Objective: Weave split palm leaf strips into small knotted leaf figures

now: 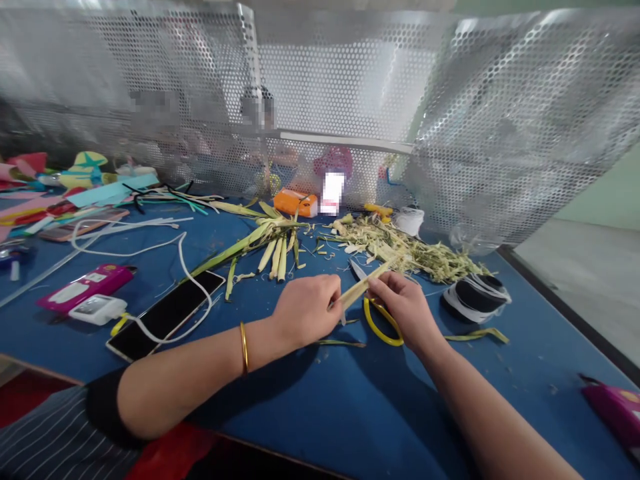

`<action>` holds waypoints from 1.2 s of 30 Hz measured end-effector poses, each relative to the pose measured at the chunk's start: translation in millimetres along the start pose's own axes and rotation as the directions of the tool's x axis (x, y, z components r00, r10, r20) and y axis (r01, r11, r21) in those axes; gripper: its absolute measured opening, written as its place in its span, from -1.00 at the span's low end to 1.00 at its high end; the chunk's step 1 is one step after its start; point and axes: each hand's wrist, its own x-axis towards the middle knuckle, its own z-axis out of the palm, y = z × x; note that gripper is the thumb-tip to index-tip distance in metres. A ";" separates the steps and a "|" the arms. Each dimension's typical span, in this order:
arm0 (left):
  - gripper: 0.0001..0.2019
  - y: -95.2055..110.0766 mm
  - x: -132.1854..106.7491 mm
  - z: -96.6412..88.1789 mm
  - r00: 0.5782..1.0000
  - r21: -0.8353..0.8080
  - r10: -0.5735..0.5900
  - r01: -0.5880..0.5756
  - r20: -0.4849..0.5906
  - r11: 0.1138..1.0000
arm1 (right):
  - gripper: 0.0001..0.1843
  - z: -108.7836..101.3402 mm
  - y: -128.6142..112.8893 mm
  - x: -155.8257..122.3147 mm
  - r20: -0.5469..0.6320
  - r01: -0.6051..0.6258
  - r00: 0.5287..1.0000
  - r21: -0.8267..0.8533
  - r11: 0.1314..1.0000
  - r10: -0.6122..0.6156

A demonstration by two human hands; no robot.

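— What's on the blue table (310, 413)?
— A heap of leaf scraps (415, 253) behind my hands. My right hand (405, 310) is closed on the yellow scissors (383, 327); it and my left hand (307, 310) each pinch an end of a pale leaf strip (363, 285), just above the table.
— Any risk?
— The blade lies beside my fingers; a slip could nick them or tear the strip.
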 end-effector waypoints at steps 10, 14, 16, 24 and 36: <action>-0.83 -11.5 4.6 7.0 0.950 -0.627 -0.184 0.305 0.252 0.717 | -0.66 6.4 -1.0 -4.0 -0.040 -0.027 0.998 0.245 0.969 0.038; -0.77 -10.4 16.1 14.3 0.958 -0.709 -0.167 0.285 0.233 0.645 | -0.68 4.8 -3.1 -3.9 0.001 0.040 0.999 0.125 0.991 -0.040; -0.76 -6.0 26.6 16.4 0.974 -0.744 -0.145 0.228 0.176 0.627 | -0.65 5.1 -4.8 -4.4 0.082 0.073 0.994 0.050 0.996 -0.077; -0.93 15.6 51.0 17.1 0.927 -0.824 -0.279 0.355 0.250 0.442 | -0.66 7.3 -4.8 -5.8 0.207 0.140 0.970 -0.050 0.989 -0.127; -0.85 20.8 41.4 22.8 0.912 -0.835 -0.319 0.377 0.259 0.400 | -0.69 7.3 2.8 -7.2 -0.083 0.075 0.994 0.034 0.997 -0.072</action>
